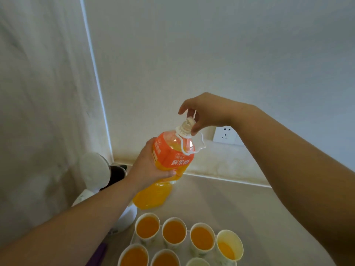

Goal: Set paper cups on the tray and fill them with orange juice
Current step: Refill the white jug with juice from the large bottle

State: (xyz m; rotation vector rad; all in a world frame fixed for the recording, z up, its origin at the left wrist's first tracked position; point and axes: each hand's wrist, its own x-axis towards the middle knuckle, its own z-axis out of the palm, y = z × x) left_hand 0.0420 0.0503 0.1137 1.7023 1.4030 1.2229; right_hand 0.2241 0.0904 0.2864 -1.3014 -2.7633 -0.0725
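**Cap pinched, juice bottle held above the filled cups**

At the centre of the frame a large clear plastic bottle of orange juice with an orange label [172, 154] is tilted, its neck leaning toward the upper right. The left hand [151, 166] grips it round the middle, fingers curled behind the label and the thumb lying along the near side. The right hand [207, 112] comes in from the right and pinches the cream-coloured screw cap [189, 121] on the neck between thumb and fingertips. A thin white plastic carry loop [199, 144] hangs from the collar below the cap. I cannot tell whether the bottle's base touches the pale stone countertop [240, 204] or hangs just above it.

At the bottom centre, a white tray [132, 241] holds the white paper cups. Four stand in the back row: three [147, 226] [173, 231] [202, 237] are filled nearly to the rim with juice, and the rightmost cup [229, 244] has only a low pool of it. In front, cut by the lower edge, are two more full cups [134, 256] [165, 259] and the pale rim of a seventh [197, 263], whose contents I cannot see.

To the lower left, partly behind the left forearm, stands a white electric kettle [123, 217] with its round lid [94, 169] flipped up. A purple object [99, 254] lies by the tray's left side. A white wall socket [225, 135] sits right of the bottle.
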